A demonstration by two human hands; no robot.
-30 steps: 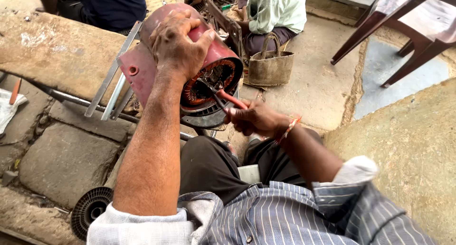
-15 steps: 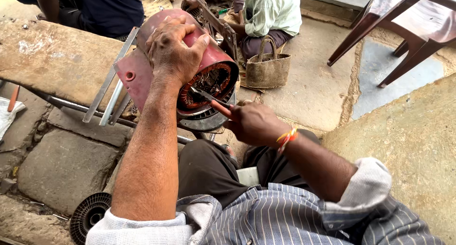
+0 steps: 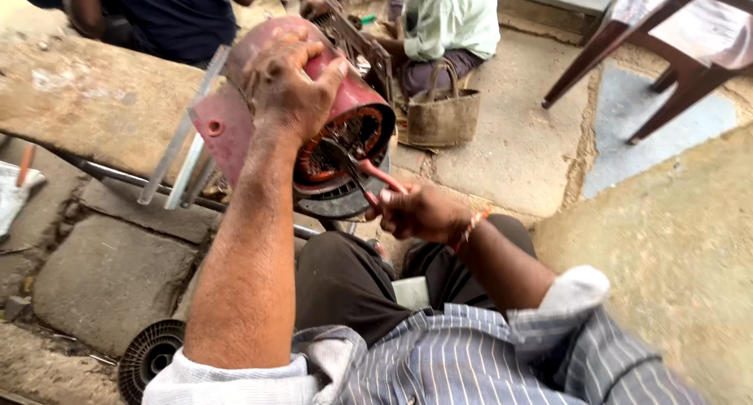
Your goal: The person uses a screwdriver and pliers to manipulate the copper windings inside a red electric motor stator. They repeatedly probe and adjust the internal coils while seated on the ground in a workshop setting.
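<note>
Since the earlier frame, the pliers (image 3: 369,181) have been shifted deeper into the open end of the red motor casing (image 3: 345,114), which is propped tilted over the stone floor (image 3: 102,271). The left hand (image 3: 286,83) is spread over the casing's top, gripping it. The right hand (image 3: 420,213) is closed around the red-handled pliers, whose tips are seen among the copper windings (image 3: 337,142).

Pliers' (image 3: 365,177) tips inside motor (image 3: 345,114)

Soft even daylight, no hard shadows or glare; slight motion blur, wide-angle stretch at edges.
</note>
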